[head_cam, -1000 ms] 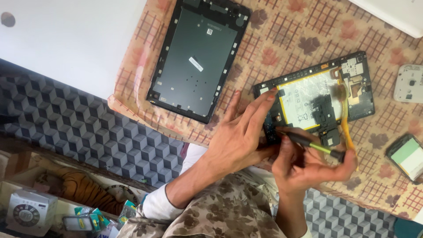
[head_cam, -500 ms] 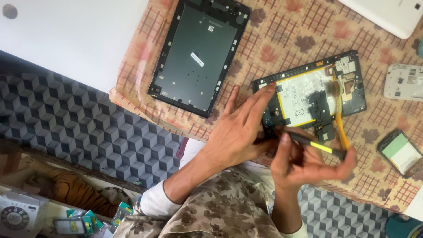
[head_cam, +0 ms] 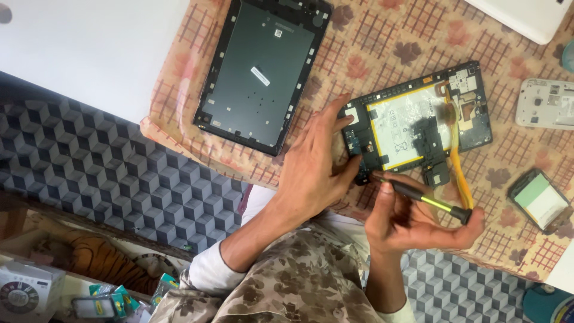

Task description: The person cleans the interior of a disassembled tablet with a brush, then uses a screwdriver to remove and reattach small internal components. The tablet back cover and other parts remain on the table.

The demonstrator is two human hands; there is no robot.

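An opened tablet body (head_cam: 418, 122) with a white battery and an orange ribbon cable lies on a checked cloth (head_cam: 382, 54). My left hand (head_cam: 314, 170) rests on its near left corner, fingers spread over the edge, holding it down. My right hand (head_cam: 418, 221) grips a small black and yellow screwdriver (head_cam: 427, 200) whose tip points at the tablet's lower left corner. The tablet's dark back cover (head_cam: 260, 75) lies apart, to the left on the cloth.
A small phone with a green-white screen (head_cam: 541, 200) lies at the right. A white phone shell (head_cam: 547, 104) sits at the right edge, and a white device (head_cam: 526, 18) at the top right. Below left, a patterned floor (head_cam: 89, 173) and small boxes (head_cam: 107, 299).
The view has shifted slightly, so the tablet sits higher in the frame. My hands stay on the tablet's corner and the screwdriver tip remains at the same spot.
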